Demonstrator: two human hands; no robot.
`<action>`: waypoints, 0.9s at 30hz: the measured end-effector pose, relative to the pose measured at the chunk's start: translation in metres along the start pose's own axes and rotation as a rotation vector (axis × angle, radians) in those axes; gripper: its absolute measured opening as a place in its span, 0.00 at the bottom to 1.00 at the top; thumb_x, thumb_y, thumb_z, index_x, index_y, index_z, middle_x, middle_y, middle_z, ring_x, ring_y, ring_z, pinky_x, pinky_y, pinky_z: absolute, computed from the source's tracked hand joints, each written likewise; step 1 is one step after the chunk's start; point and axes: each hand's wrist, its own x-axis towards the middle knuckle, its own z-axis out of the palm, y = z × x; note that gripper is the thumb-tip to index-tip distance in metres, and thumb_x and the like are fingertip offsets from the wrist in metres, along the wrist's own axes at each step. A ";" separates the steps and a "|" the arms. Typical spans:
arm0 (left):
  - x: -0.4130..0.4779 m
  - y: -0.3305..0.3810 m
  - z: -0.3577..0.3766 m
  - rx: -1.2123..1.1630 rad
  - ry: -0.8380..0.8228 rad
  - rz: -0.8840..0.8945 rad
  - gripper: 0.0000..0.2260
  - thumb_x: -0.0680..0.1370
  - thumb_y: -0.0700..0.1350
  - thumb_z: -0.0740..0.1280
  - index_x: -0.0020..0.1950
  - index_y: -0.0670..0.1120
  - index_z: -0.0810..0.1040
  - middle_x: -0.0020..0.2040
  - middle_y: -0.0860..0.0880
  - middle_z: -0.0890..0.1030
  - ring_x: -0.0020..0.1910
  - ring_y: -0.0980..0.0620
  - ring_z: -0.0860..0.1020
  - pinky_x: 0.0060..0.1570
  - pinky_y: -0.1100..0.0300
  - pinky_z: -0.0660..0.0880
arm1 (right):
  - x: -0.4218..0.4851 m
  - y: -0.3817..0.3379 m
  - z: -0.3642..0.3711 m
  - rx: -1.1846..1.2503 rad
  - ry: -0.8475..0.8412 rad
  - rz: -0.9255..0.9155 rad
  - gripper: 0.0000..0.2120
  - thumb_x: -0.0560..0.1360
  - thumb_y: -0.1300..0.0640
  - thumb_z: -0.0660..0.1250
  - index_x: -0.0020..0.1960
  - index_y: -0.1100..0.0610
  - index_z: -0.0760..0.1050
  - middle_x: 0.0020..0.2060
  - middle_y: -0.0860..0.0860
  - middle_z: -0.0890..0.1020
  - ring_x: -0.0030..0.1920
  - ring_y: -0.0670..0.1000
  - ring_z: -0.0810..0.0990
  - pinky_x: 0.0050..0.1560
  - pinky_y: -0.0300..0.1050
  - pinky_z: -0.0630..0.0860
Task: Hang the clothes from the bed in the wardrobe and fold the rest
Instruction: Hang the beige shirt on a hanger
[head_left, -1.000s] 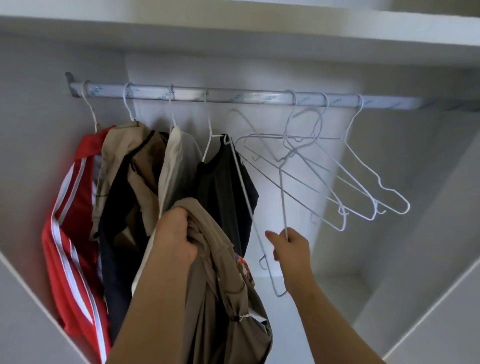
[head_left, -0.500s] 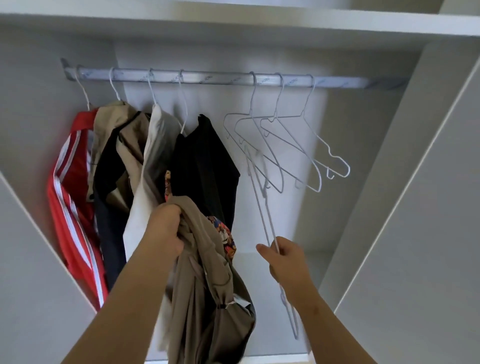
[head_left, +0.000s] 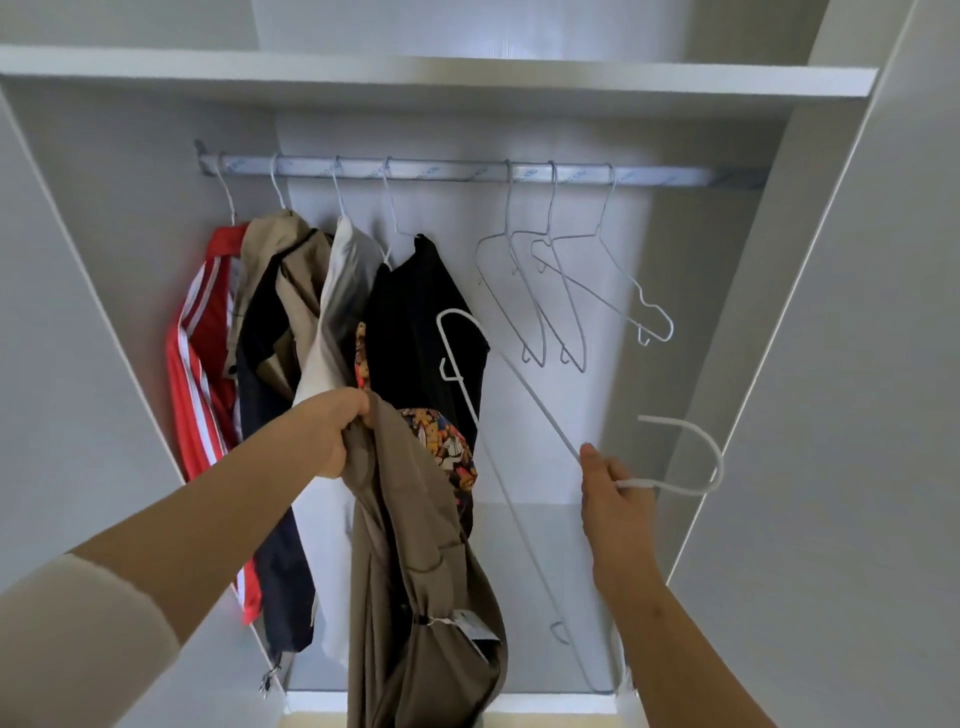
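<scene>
A bunched khaki garment hangs from the left hand, whose fingers are curled tight around its top edge; the cloth drops in front of the wardrobe's lower opening, and a patterned, multicoloured cloth shows just behind it. The right hand pinches a white wire hanger near its neck, off the rail, with the hook curving out to the right toward the wardrobe's right side panel and one long arm slanting up-left across the black garment. On the rail, four loaded hangers crowd the left end: a red striped top, a beige and dark piece, a white one, then the black one. Three empty wire hangers hang right of centre, with bare rail beyond them up to the right wall. A shelf edge runs above the rail.
</scene>
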 end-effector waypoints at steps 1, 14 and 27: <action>0.000 0.001 -0.001 0.010 0.008 -0.007 0.05 0.74 0.34 0.58 0.40 0.35 0.72 0.39 0.40 0.75 0.35 0.42 0.72 0.37 0.51 0.72 | 0.000 -0.002 -0.001 0.023 -0.018 0.000 0.21 0.78 0.53 0.62 0.29 0.55 0.60 0.23 0.48 0.61 0.24 0.45 0.58 0.23 0.34 0.58; 0.023 0.023 -0.025 -0.171 0.016 0.040 0.08 0.77 0.39 0.59 0.38 0.41 0.71 0.34 0.45 0.72 0.31 0.49 0.71 0.32 0.58 0.72 | 0.021 -0.012 0.017 -0.053 -0.223 -0.019 0.25 0.76 0.53 0.65 0.24 0.51 0.58 0.19 0.45 0.60 0.22 0.44 0.57 0.22 0.34 0.58; 0.026 0.018 -0.029 -0.084 0.137 0.602 0.09 0.80 0.38 0.60 0.40 0.46 0.70 0.38 0.44 0.72 0.36 0.50 0.71 0.44 0.55 0.71 | 0.025 -0.005 0.024 -0.273 -0.327 -0.086 0.23 0.77 0.53 0.63 0.29 0.55 0.57 0.18 0.43 0.59 0.20 0.43 0.56 0.24 0.33 0.58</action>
